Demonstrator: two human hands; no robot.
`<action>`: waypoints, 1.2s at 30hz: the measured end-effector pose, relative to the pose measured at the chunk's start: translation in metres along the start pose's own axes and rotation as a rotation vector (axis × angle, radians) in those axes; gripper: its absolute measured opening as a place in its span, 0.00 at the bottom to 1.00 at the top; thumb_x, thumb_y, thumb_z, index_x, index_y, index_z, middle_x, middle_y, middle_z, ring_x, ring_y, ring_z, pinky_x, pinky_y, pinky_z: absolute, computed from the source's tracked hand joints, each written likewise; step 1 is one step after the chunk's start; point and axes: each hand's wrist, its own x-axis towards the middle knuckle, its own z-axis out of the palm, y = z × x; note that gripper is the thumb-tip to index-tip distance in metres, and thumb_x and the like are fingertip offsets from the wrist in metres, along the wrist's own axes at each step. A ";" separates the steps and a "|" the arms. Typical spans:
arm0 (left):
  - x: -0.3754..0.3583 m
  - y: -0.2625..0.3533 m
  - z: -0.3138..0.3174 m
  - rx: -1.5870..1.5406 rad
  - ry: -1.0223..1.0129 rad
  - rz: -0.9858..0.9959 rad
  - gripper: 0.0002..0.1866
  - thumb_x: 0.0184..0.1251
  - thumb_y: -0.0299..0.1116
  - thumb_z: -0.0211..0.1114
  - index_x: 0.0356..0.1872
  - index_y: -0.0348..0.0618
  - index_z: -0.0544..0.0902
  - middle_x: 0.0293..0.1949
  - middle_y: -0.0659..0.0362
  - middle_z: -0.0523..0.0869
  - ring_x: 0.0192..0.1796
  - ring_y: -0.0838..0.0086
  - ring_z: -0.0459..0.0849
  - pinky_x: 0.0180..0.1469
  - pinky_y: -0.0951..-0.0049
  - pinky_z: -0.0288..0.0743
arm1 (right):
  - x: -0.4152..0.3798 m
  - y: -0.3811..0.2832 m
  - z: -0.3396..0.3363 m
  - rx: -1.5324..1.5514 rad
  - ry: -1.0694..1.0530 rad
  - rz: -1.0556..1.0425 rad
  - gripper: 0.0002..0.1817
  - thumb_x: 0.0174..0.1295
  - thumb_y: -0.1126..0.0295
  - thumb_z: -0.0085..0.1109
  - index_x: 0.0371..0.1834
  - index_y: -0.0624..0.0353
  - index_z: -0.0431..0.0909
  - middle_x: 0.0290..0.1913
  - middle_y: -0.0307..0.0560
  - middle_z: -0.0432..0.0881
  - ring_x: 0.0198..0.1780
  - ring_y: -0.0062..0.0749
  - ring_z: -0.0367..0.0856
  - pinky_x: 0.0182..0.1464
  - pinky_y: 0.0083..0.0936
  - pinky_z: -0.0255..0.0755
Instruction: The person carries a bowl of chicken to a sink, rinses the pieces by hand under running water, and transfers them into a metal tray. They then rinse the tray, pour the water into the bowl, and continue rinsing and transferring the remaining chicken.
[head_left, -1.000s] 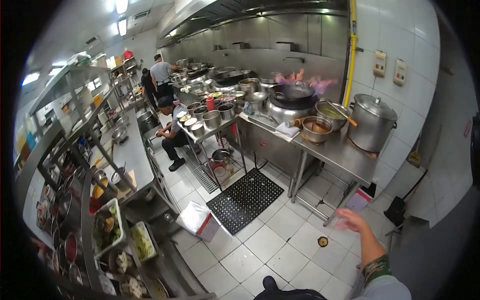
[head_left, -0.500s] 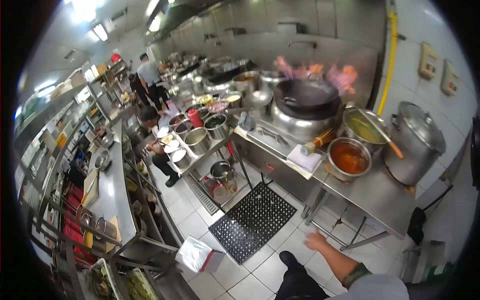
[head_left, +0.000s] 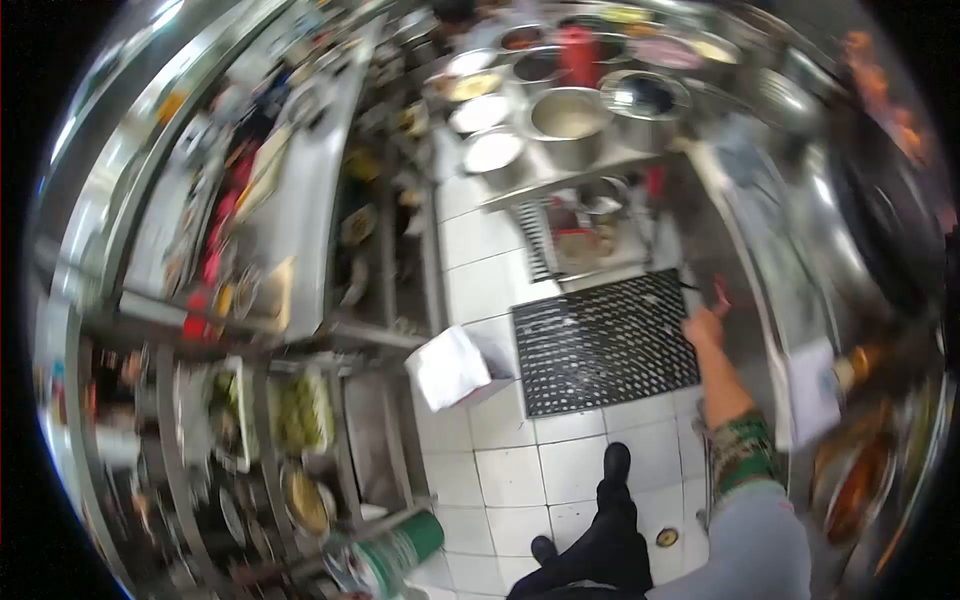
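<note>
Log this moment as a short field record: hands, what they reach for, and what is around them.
right hand: stretched forward at the front edge of the steel counter, by a small red thing that is too blurred to name; grip cannot be told
left hand: not in view
floor: black perforated mat on white tiles, white box beside it
ahead: steel bowls on a rack
far right: flames over a wok

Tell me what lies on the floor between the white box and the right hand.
In the head view, the black perforated floor mat fills the stretch between the white box and the right hand.
</note>
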 end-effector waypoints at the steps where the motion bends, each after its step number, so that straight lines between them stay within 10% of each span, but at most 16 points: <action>1: -0.010 -0.009 0.011 -0.039 0.027 -0.065 0.12 0.59 0.40 0.66 0.29 0.40 0.86 0.23 0.56 0.85 0.27 0.71 0.82 0.32 0.67 0.75 | 0.033 0.027 0.036 -0.309 -0.099 -0.156 0.22 0.57 0.57 0.60 0.48 0.61 0.81 0.52 0.56 0.81 0.55 0.52 0.80 0.57 0.42 0.73; 2: -0.020 -0.022 0.029 0.082 0.119 0.096 0.13 0.57 0.40 0.66 0.28 0.38 0.85 0.21 0.57 0.84 0.25 0.71 0.82 0.30 0.67 0.75 | 0.041 0.040 0.052 -0.321 -0.059 -0.131 0.24 0.56 0.57 0.61 0.53 0.58 0.80 0.56 0.53 0.80 0.58 0.51 0.78 0.60 0.40 0.72; 3: -0.031 -0.033 0.046 0.055 0.202 0.118 0.13 0.56 0.40 0.68 0.28 0.38 0.85 0.20 0.57 0.83 0.23 0.70 0.81 0.29 0.66 0.74 | 0.022 0.022 0.027 -0.129 -0.132 -0.028 0.25 0.55 0.60 0.59 0.56 0.61 0.78 0.66 0.73 0.65 0.61 0.62 0.73 0.68 0.42 0.63; 4: -0.052 -0.015 0.045 0.003 0.086 -0.054 0.22 0.54 0.48 0.67 0.40 0.38 0.84 0.37 0.45 0.86 0.47 0.51 0.84 0.49 0.58 0.76 | 0.016 0.017 0.019 -0.084 -0.137 -0.047 0.27 0.55 0.59 0.60 0.58 0.60 0.77 0.66 0.71 0.66 0.60 0.61 0.74 0.66 0.42 0.66; 6: -0.109 0.028 0.037 -0.079 0.131 -0.036 0.23 0.54 0.49 0.67 0.40 0.37 0.84 0.35 0.45 0.86 0.45 0.53 0.85 0.49 0.58 0.76 | 0.026 0.028 0.033 -0.035 -0.098 -0.022 0.29 0.54 0.58 0.64 0.60 0.55 0.75 0.75 0.62 0.50 0.61 0.55 0.75 0.66 0.41 0.68; 8: -0.132 0.018 0.046 -0.183 0.115 -0.126 0.24 0.54 0.49 0.67 0.41 0.38 0.84 0.36 0.46 0.86 0.45 0.55 0.85 0.49 0.58 0.76 | 0.005 0.026 0.035 -0.111 -0.055 -0.111 0.28 0.57 0.58 0.62 0.60 0.56 0.75 0.65 0.65 0.68 0.62 0.56 0.73 0.64 0.44 0.68; 12: -0.165 -0.057 0.098 -0.244 0.218 -0.242 0.23 0.54 0.50 0.67 0.43 0.40 0.85 0.40 0.48 0.87 0.47 0.54 0.84 0.50 0.59 0.76 | -0.110 -0.038 0.030 -0.366 -0.141 -0.192 0.25 0.60 0.63 0.56 0.60 0.62 0.74 0.61 0.61 0.72 0.60 0.60 0.72 0.63 0.45 0.68; 14: -0.181 -0.110 0.134 -0.313 0.205 -0.305 0.23 0.55 0.50 0.67 0.43 0.41 0.86 0.43 0.48 0.86 0.48 0.53 0.84 0.51 0.59 0.76 | -0.121 -0.019 0.102 0.039 -0.272 -0.090 0.24 0.60 0.63 0.56 0.58 0.65 0.74 0.57 0.66 0.74 0.57 0.56 0.75 0.63 0.44 0.67; 21: -0.270 -0.272 0.287 -0.653 0.139 -0.596 0.25 0.56 0.48 0.64 0.48 0.41 0.85 0.50 0.47 0.84 0.56 0.56 0.80 0.60 0.60 0.73 | -0.350 -0.126 0.174 0.111 -0.626 -0.346 0.24 0.62 0.69 0.57 0.60 0.68 0.69 0.52 0.58 0.78 0.38 0.46 0.83 0.23 0.33 0.83; 23: -0.298 -0.296 0.316 -0.733 0.173 -0.634 0.25 0.56 0.49 0.64 0.49 0.41 0.84 0.50 0.47 0.85 0.56 0.55 0.80 0.59 0.60 0.73 | -0.376 -0.126 0.224 0.299 -0.652 -0.445 0.17 0.62 0.69 0.57 0.53 0.62 0.72 0.29 0.52 0.79 0.15 0.35 0.72 0.14 0.34 0.69; 28: -0.334 -0.349 0.384 -0.976 0.208 -0.738 0.25 0.55 0.49 0.66 0.48 0.41 0.84 0.48 0.47 0.85 0.54 0.55 0.81 0.58 0.60 0.73 | -0.503 -0.133 0.213 -0.145 -0.652 -0.703 0.11 0.56 0.71 0.58 0.41 0.65 0.78 0.29 0.56 0.82 0.24 0.46 0.84 0.16 0.41 0.74; 29: -0.334 -0.359 0.398 -1.005 0.190 -0.779 0.25 0.55 0.48 0.66 0.48 0.41 0.84 0.48 0.48 0.85 0.54 0.55 0.81 0.58 0.60 0.73 | -0.480 -0.118 0.248 -0.334 -0.521 -1.111 0.11 0.54 0.70 0.59 0.37 0.65 0.81 0.33 0.58 0.85 0.29 0.47 0.86 0.24 0.43 0.78; 30: -0.328 -0.366 0.409 -1.019 0.193 -0.758 0.25 0.55 0.48 0.66 0.48 0.41 0.84 0.48 0.48 0.85 0.54 0.55 0.82 0.58 0.60 0.74 | -0.570 -0.144 0.181 -0.410 -0.593 -0.929 0.11 0.53 0.71 0.57 0.35 0.67 0.83 0.31 0.55 0.85 0.25 0.43 0.85 0.34 0.34 0.81; 34: -0.308 -0.423 0.434 -1.076 0.204 -0.766 0.24 0.55 0.49 0.66 0.47 0.43 0.85 0.47 0.49 0.86 0.53 0.56 0.82 0.56 0.60 0.75 | -0.574 -0.138 0.246 -1.267 -0.451 -1.769 0.12 0.60 0.71 0.51 0.30 0.60 0.87 0.33 0.49 0.87 0.25 0.41 0.86 0.26 0.35 0.80; 36: -0.294 -0.442 0.434 -1.074 0.258 -0.756 0.23 0.55 0.49 0.66 0.46 0.43 0.85 0.46 0.50 0.86 0.51 0.57 0.83 0.55 0.62 0.76 | -0.593 -0.136 0.267 -1.167 -0.545 -1.611 0.15 0.61 0.72 0.48 0.26 0.58 0.87 0.31 0.47 0.87 0.24 0.39 0.86 0.20 0.35 0.78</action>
